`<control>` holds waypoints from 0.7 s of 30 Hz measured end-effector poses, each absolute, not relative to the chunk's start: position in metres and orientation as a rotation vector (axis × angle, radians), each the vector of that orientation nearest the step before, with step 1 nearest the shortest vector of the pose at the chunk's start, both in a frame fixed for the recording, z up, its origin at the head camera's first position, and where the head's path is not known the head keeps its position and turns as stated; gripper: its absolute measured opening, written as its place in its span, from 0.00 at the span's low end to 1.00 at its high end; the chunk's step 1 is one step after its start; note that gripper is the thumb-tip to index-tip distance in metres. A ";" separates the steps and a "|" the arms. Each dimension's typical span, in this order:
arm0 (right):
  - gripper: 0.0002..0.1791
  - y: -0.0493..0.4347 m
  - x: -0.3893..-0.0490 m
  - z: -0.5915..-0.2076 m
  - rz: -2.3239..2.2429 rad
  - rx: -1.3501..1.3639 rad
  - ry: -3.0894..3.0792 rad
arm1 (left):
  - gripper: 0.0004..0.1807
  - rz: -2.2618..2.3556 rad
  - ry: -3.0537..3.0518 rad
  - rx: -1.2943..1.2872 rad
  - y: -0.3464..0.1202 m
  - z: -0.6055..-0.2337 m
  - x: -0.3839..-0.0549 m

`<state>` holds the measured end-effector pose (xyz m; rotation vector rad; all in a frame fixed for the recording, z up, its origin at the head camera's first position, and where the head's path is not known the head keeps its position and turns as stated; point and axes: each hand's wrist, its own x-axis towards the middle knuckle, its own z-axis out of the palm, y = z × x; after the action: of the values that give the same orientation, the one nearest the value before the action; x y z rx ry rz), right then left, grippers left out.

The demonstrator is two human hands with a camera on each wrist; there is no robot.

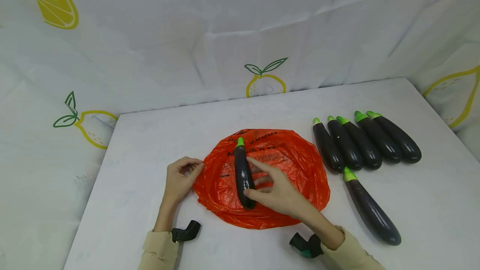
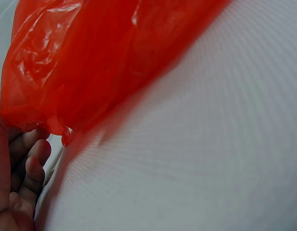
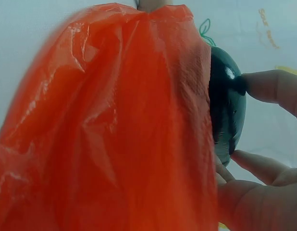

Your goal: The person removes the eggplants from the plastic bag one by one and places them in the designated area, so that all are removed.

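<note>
My right hand (image 1: 279,191) holds a dark purple eggplant (image 1: 244,180) with a bright green cap, fingers and thumb at its side, over the red plastic bag (image 1: 296,178). In the right wrist view the bag (image 3: 124,120) hides part of this eggplant (image 3: 228,106), while fingertips (image 3: 261,86) touch its dark skin. At the bag's left rim, my left hand (image 1: 182,178) pinches the plastic between thumb and index finger. The left wrist view has the remaining fingers (image 2: 33,161) curled below the bag (image 2: 91,57).
Several eggplants (image 1: 354,145) lie side by side at the right rear of the white table (image 1: 157,136). One more eggplant (image 1: 371,211) lies aslant in front of them, right of the bag. A lemon-print cloth (image 1: 168,53) hangs behind the table.
</note>
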<state>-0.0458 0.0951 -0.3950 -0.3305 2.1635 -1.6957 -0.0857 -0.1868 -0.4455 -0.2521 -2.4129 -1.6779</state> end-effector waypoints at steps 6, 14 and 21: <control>0.43 0.101 -0.045 -0.390 -1.673 -0.291 2.197 | 0.03 -1.679 -2.407 -0.259 -0.187 -0.446 -0.086; 0.42 0.111 -0.045 -0.388 -1.662 -0.322 2.243 | 0.04 -1.655 -2.416 -0.256 -0.193 -0.460 -0.091; 0.41 0.121 -0.045 -0.384 -1.629 -0.343 2.305 | 0.05 -1.650 -2.381 -0.321 -0.200 -0.474 -0.096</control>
<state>-0.0447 0.1210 -0.3836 -0.3425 2.3048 -1.6290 -0.0958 -0.1999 -0.4738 -0.3206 -2.3815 -1.6498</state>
